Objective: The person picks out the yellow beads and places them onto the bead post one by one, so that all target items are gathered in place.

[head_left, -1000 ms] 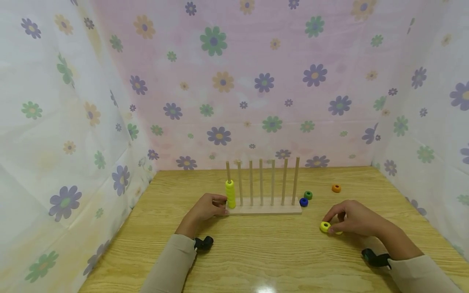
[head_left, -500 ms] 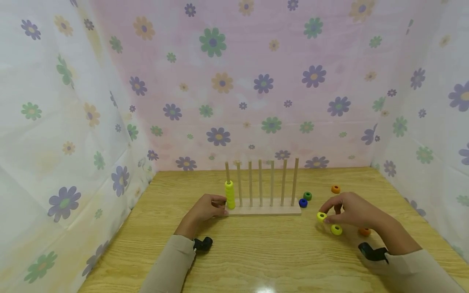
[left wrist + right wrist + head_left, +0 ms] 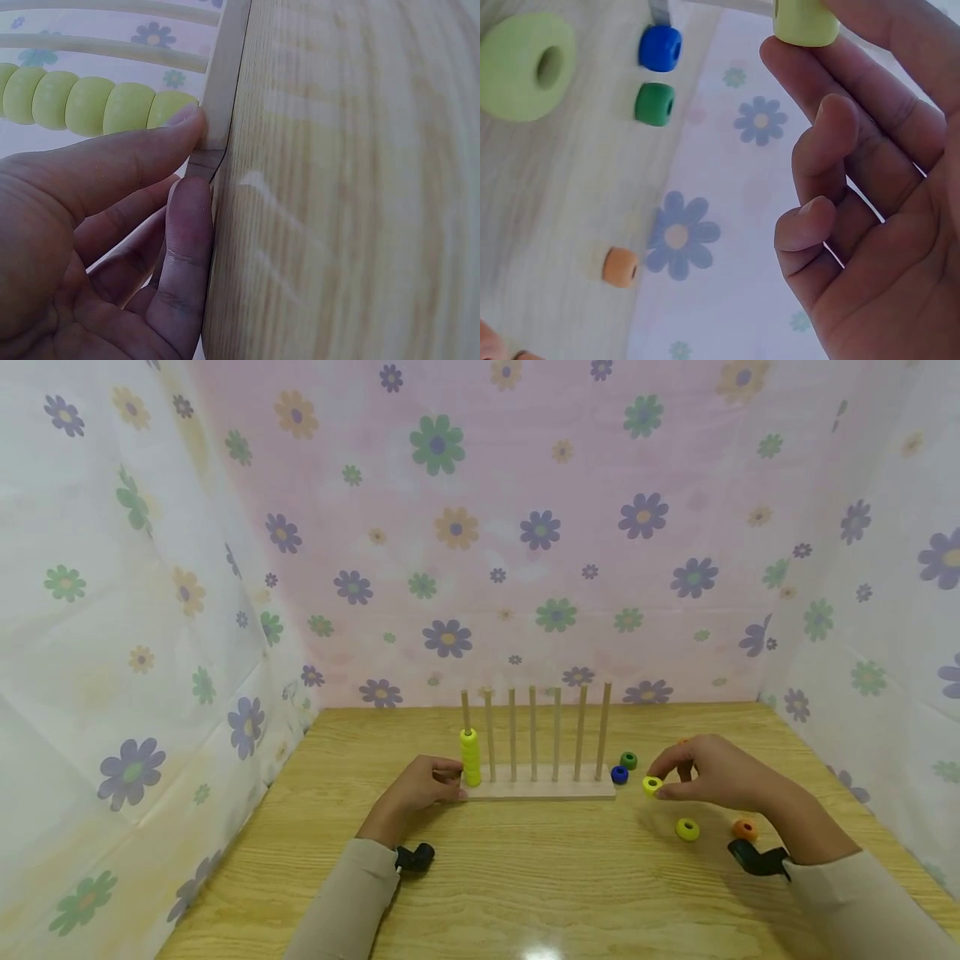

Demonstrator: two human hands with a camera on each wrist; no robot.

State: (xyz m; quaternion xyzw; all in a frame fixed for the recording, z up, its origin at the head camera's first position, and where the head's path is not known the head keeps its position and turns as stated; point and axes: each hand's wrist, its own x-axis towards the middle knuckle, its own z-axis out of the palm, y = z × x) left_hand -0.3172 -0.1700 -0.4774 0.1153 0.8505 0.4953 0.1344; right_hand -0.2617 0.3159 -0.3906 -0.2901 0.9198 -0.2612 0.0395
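A wooden bead rack (image 3: 543, 791) with several upright pegs stands mid-table in the head view. Yellow beads (image 3: 470, 760) are stacked on its leftmost peg; the other pegs carry none. My left hand (image 3: 420, 785) holds the left end of the rack's base; in the left wrist view its thumb lies on the base and a finger is against the end. To the right of the rack, my right hand (image 3: 716, 777) pinches a yellow bead (image 3: 652, 787) between thumb and fingers, above the table. Another yellow bead (image 3: 687, 830) lies on the table below that hand.
Blue (image 3: 619, 775) and green (image 3: 628, 761) beads lie by the rack's right end. An orange bead (image 3: 745, 829) sits near the right wrist; a second orange bead (image 3: 620, 268) is mostly covered by the right hand in the head view. Flowered cloth (image 3: 525, 568) walls surround the table.
My right hand has lifted the yellow bead off the table and carried it away from me and slightly left. The left hand and the rack have stayed put.
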